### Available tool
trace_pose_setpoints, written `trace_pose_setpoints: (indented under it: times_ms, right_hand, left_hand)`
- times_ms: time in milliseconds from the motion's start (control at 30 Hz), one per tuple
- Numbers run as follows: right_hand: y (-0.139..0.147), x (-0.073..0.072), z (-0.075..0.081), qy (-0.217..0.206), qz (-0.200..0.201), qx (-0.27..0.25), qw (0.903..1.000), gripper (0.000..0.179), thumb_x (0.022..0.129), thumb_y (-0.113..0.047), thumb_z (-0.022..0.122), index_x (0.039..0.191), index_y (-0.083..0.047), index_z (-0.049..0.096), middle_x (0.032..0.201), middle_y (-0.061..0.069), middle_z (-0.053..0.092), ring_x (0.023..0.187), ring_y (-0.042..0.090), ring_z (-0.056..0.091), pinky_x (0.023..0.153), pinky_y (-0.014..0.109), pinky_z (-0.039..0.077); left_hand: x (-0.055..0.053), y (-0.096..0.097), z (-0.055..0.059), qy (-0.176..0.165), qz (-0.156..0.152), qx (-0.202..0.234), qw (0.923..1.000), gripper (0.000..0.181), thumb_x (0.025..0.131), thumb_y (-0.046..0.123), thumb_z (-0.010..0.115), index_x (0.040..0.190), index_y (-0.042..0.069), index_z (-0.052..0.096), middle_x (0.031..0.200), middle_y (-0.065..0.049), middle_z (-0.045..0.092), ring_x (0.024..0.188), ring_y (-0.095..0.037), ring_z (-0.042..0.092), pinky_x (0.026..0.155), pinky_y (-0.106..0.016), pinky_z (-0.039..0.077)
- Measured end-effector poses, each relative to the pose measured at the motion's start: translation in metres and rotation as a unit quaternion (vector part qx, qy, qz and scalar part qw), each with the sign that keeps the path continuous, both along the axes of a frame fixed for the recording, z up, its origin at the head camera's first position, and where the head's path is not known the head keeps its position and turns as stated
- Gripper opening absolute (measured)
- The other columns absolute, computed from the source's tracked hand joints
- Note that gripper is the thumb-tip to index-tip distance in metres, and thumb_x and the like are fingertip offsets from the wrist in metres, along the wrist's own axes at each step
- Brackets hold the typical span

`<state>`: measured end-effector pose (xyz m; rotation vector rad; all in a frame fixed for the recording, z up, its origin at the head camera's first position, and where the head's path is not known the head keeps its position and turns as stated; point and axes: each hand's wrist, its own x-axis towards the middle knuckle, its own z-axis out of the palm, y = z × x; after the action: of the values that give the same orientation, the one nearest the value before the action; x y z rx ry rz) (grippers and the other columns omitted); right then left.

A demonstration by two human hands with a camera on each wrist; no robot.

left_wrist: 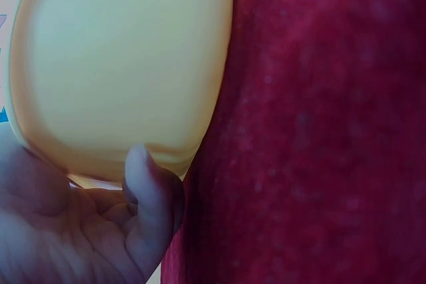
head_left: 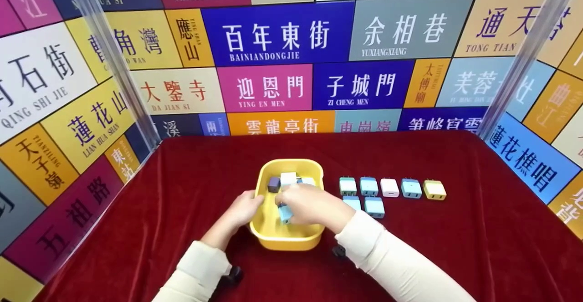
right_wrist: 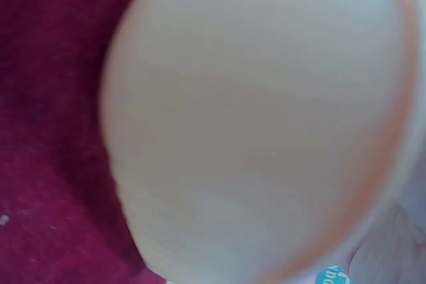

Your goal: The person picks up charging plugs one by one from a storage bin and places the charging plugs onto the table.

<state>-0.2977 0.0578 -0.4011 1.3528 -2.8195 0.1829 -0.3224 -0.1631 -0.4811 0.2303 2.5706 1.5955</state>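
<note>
A yellow plastic basin [head_left: 287,243] stands on the red cloth, with several small charger blocks inside. My left hand [head_left: 243,207] grips its left rim; in the left wrist view the curled fingers [left_wrist: 150,211] lie against the outer wall. Inside the basin, my right hand [head_left: 307,203] has its fingers bent down among the blocks. A light blue charger [head_left: 285,214] shows just below those fingers; whether they hold it is hidden. A dark purple block [head_left: 273,184] and a white block [head_left: 288,177] lie toward the far end. The basin wall [right_wrist: 253,111] blocks most of the right wrist view.
Right of the basin, several chargers lie in a row, among them a white one [head_left: 390,187] and a yellow one [head_left: 434,190]. Two blue ones, one of them this charger [head_left: 374,207], form a nearer row. Sign-covered panels [head_left: 278,33] rise behind the red cloth [head_left: 455,247].
</note>
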Motion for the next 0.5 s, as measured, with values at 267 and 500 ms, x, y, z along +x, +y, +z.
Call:
trace_pose_setpoints:
  times_ms: [267,500]
  right_hand:
    - [0.010,0.005,0.009,0.013,0.002,-0.014,0.9998,0.036,0.081,-0.006,0.086,0.116,-0.010,0.077,0.115,0.005,0.073,0.100,0.023,0.071,0.091,0.037,0.060]
    - [0.023,0.012,0.016,0.003,-0.003,-0.039,0.9992,0.038,0.084,-0.010,0.087,0.120,-0.010,0.078,0.117,0.006,0.073,0.102,0.020,0.068,0.090,0.037,0.060]
  left_hand:
    - [0.012,0.009,0.014,-0.015,0.030,-0.012,0.9994,0.033,0.106,0.014,0.046,0.116,-0.006,0.070,0.092,-0.013,0.073,0.079,-0.020,0.070,0.071,-0.034,0.060]
    - [0.014,0.011,0.016,-0.015,0.041,-0.023,0.9988,0.033,0.105,0.014,0.046,0.117,-0.006,0.070,0.090,-0.014,0.073,0.077,-0.020,0.070,0.069,-0.034,0.060]
